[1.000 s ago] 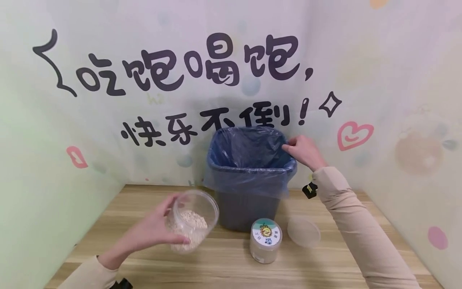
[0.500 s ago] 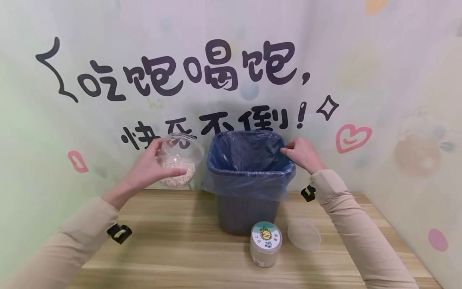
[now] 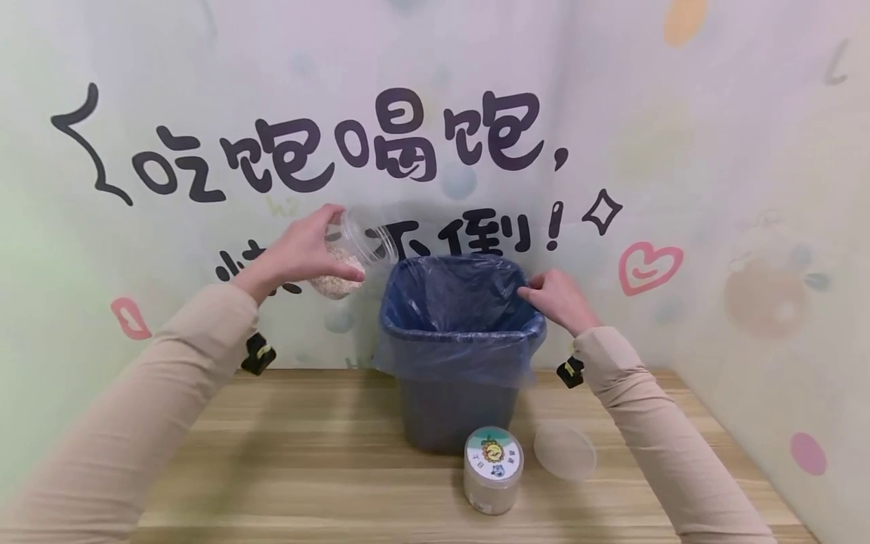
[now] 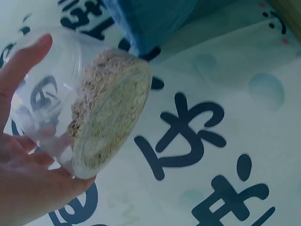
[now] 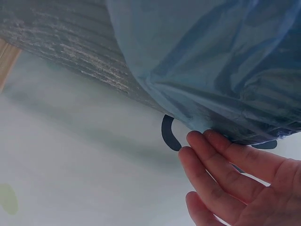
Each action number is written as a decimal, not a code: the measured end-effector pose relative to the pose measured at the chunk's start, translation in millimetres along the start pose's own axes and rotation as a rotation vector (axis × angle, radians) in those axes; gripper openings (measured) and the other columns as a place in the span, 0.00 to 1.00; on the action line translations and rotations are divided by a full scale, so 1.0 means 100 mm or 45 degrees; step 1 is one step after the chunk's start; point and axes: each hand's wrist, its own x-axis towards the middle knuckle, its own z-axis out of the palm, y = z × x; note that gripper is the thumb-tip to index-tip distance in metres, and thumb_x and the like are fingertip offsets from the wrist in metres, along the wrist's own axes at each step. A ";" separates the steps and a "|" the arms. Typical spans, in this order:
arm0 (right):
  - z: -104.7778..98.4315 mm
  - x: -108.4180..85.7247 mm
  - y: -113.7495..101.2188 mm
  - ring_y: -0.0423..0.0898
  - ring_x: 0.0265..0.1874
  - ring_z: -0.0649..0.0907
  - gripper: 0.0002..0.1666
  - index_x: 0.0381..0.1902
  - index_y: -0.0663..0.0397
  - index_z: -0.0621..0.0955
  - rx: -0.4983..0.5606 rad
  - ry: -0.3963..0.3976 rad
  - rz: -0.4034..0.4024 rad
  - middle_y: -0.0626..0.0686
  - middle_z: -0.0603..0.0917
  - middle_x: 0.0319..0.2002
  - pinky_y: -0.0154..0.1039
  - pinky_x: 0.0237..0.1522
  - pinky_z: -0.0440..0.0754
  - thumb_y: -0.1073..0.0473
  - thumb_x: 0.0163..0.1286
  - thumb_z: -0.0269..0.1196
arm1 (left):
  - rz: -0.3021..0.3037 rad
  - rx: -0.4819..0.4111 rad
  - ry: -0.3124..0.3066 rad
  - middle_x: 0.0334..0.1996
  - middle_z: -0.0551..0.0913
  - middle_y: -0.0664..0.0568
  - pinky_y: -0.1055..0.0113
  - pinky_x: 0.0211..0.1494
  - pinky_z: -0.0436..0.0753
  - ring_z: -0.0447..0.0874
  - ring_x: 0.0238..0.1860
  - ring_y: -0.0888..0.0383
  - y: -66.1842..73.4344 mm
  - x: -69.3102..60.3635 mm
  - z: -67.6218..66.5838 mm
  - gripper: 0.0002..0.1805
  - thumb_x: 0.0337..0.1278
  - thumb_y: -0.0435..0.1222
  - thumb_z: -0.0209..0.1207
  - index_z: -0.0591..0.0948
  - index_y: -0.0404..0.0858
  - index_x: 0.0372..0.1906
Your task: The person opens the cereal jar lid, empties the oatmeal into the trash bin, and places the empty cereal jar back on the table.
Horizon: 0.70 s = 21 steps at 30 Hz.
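Observation:
My left hand [image 3: 299, 248] holds a clear plastic jar [image 3: 370, 236] by its side, with its lidless mouth tipped toward the bin. Oat flakes [image 4: 106, 77] lie along the jar's lower wall and base in the left wrist view. Just right of the jar stands a dark trash bin [image 3: 455, 415], lined with a translucent blue bag [image 3: 451, 359] folded over its rim. At the bin's right rim my right hand [image 3: 559, 300] grips the edge, thumb on the inner side. Its fingers [image 5: 221, 174] lie against the outside of the bag in the right wrist view.
In front of the bin, a small lidded jar [image 3: 493, 470] with a sunflower label stands on the wooden table [image 3: 306, 483]. Beside it lies a clear round lid [image 3: 565, 452]. A printed backdrop [image 3: 598, 113] rises behind and at both sides.
The left hand has lifted the jar of oats from near the table, moved it toward the bin and tilted its mouth rightward. The right hand stays at the bin's rim.

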 end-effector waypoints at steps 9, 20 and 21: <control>0.01 0.02 -0.01 0.45 0.19 0.69 0.18 0.19 0.57 0.77 0.018 0.000 0.012 0.47 0.68 0.15 0.38 0.22 0.65 0.54 0.66 0.58 | 0.077 0.070 -0.113 0.64 0.65 0.29 0.42 0.65 0.64 0.63 0.63 0.35 -0.05 0.28 0.06 0.55 0.31 0.34 0.76 0.58 0.24 0.68; 0.02 0.01 0.00 0.43 0.15 0.64 0.22 0.13 0.50 0.66 0.053 0.000 0.000 0.45 0.61 0.13 0.37 0.19 0.60 0.55 0.67 0.58 | 0.143 0.409 -0.158 0.61 0.69 0.31 0.43 0.64 0.65 0.66 0.61 0.35 0.10 0.39 0.22 0.55 0.26 0.34 0.76 0.63 0.26 0.68; 0.02 0.02 0.00 0.43 0.15 0.64 0.23 0.13 0.50 0.66 0.058 0.003 -0.002 0.45 0.61 0.13 0.37 0.19 0.59 0.55 0.67 0.58 | 0.143 0.443 -0.161 0.61 0.70 0.31 0.43 0.63 0.66 0.66 0.61 0.35 0.13 0.40 0.22 0.54 0.26 0.35 0.76 0.63 0.26 0.68</control>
